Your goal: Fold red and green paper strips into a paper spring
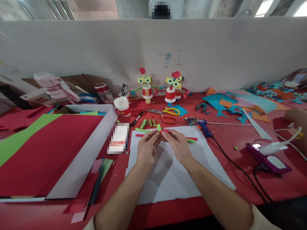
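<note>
Both of my hands meet over white paper sheets [177,179]. My left hand [147,145] and my right hand [179,145] pinch crossed paper strips between their fingertips, a light green strip [159,127] standing up and a red strip [164,131] beside it. To either side of my hands show long strips, a green one [142,130] at the left and a red one [192,138] at the right. Whether these join the held piece is hidden by my fingers. Just beyond lie accordion-folded paper springs [144,124].
Scissors [171,111], a blue glue gun [203,127], pliers [201,107] and a pen [136,118] lie around the sheets. Paper-cup figures [147,92] stand behind. A box of coloured paper [96,159] is left; a purple power strip [268,159] and another person's arm [297,121] are right.
</note>
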Motion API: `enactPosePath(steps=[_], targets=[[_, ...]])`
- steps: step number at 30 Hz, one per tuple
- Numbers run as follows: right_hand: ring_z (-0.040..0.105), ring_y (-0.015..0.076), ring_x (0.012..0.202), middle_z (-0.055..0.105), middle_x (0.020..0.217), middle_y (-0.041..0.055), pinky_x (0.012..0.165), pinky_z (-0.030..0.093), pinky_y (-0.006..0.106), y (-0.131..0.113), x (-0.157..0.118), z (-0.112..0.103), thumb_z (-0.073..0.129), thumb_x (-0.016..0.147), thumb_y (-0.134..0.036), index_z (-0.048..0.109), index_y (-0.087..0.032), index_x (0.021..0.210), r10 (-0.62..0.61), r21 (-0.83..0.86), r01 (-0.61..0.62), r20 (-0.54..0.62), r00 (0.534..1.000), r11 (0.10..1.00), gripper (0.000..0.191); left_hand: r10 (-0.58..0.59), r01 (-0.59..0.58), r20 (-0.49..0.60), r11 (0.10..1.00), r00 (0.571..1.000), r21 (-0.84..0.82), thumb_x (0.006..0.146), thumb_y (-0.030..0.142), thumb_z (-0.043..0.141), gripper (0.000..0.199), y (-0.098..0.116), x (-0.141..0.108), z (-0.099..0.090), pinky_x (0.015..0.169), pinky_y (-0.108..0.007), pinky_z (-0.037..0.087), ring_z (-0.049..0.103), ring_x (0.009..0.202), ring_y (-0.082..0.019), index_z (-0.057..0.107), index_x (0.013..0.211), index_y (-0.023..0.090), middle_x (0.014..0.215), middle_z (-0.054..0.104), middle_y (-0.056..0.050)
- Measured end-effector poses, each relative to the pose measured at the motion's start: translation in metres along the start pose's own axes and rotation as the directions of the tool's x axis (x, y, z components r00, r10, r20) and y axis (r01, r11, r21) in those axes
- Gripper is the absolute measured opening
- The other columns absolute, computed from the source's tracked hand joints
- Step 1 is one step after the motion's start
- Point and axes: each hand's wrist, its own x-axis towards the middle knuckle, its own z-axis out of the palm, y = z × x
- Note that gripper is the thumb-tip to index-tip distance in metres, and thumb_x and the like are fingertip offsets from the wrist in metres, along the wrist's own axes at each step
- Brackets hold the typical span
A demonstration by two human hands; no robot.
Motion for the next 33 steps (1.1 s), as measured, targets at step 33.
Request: enactPosePath(steps=[33], targets=[[0.056, 0.0159, 0.078, 0.061, 0.092, 0.0018, 0.073, 0.048, 0.031, -0.006, -0.003, 0.000, 0.073, 0.065, -0.024, 0.064, -0.024, 0.098, -0.172, -0.266, 0.164, -0.008, 0.985, 0.950, 0.034, -0.105, 0.104, 0.173, 0.994, 0.979, 0.015, 0.058, 0.019, 0.080, 0.023, 0.007, 0.007, -0.007, 0.060, -0.020, 0.046, 0.057, 0.062, -0.008, 0.064, 0.075, 0.018, 0.071, 0.063, 0.003]])
